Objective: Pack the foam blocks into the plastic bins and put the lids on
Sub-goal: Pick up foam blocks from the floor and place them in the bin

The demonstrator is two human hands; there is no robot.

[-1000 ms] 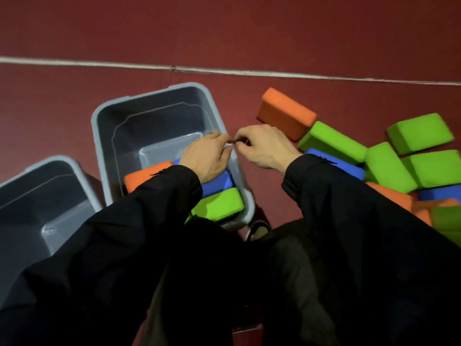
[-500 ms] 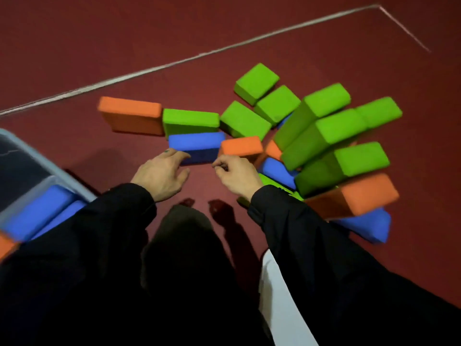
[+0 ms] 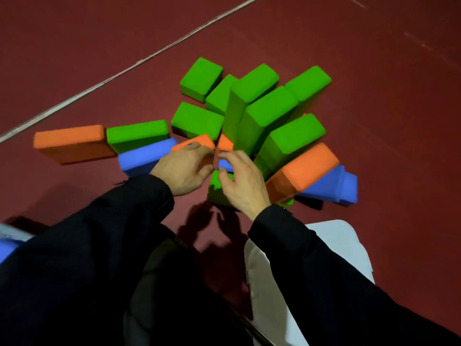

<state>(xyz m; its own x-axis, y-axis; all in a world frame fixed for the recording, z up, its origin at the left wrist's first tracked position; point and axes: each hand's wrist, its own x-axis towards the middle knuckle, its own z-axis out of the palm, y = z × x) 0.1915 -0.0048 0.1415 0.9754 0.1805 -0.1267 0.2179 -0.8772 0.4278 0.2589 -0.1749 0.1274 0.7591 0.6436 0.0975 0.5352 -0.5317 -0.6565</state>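
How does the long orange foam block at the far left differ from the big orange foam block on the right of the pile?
The long orange foam block at far left lies alone on the red floor, nothing on top; the big orange foam block at right sits tilted in the pile, resting on a blue foam block with a green foam block leaning over it. Both are untouched orange bricks.

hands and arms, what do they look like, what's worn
Both arms are in long black sleeves reaching the wrists. The left hand and right hand are bare, no gloves. A small dark mark shows on one left finger; whether it is a ring is unclear.
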